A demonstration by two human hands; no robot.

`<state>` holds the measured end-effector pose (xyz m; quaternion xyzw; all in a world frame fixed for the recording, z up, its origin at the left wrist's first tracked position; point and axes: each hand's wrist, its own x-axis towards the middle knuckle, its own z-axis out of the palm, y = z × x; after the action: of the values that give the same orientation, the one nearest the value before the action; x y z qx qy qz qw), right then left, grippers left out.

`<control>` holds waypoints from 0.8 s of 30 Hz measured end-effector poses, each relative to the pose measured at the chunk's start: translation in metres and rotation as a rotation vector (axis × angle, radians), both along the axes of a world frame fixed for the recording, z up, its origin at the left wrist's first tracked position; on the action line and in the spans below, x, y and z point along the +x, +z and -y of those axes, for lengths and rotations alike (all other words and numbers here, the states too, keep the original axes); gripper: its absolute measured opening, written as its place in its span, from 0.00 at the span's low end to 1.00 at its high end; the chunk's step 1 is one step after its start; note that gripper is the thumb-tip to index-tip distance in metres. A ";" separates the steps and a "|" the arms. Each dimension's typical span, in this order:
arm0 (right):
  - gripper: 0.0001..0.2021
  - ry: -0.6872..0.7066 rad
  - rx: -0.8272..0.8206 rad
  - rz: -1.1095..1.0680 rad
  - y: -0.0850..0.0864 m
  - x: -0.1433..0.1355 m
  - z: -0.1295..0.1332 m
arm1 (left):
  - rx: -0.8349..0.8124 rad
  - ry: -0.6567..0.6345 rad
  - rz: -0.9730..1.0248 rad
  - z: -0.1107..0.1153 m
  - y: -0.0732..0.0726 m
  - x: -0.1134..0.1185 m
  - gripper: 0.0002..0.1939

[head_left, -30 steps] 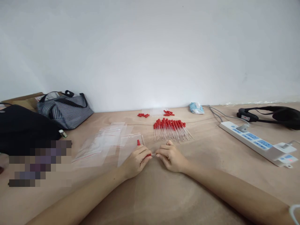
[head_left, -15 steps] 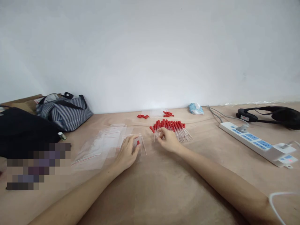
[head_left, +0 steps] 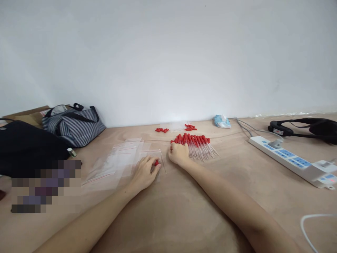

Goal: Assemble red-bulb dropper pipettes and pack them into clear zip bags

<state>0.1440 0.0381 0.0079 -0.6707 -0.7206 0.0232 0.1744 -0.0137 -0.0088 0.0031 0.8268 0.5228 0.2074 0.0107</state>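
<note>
My left hand (head_left: pixel 146 172) is closed, with a small red rubber bulb (head_left: pixel 157 162) between thumb and fingers. Just right of it a thin clear glass tube (head_left: pixel 163 163) lies on the table beside a clear zip bag (head_left: pixel 150 153). My right hand (head_left: pixel 178 153) is curled down at the left end of a row of glass droppers (head_left: pixel 201 151) with red bulbs. Its fingers close around the leftmost dropper, whose red bulb (head_left: pixel 172 141) shows above them; the tube is hidden by the hand.
Overlapping clear zip bags (head_left: pixel 118 158) spread left. Loose red bulbs (head_left: pixel 162 130) and a bag of glass tubes (head_left: pixel 176 126) lie near the wall. A blue mask (head_left: pixel 222 121), power strip (head_left: pixel 280 154) and black headset (head_left: pixel 280 129) sit right; a striped bag (head_left: pixel 76 126) stands left.
My right hand has moved slightly left and turned downward over the row's left end. The tilted dropper there now lies closer to the row. My left hand has closed more around the red bulb.
</note>
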 end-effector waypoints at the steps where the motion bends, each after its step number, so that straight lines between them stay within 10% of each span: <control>1: 0.09 0.014 0.016 0.002 0.000 0.000 0.003 | -0.008 0.003 0.002 -0.001 0.000 0.000 0.10; 14: 0.13 0.186 -0.068 0.147 0.006 -0.012 0.047 | -0.010 0.063 0.019 -0.005 0.000 -0.002 0.04; 24: 0.07 0.306 0.267 -0.047 -0.018 0.063 0.068 | 0.022 -0.119 0.186 0.001 -0.001 0.006 0.11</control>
<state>0.2073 -0.0302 -0.0105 -0.5234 -0.8066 -0.0305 0.2731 -0.0081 -0.0099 0.0018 0.8337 0.4672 0.2877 0.0625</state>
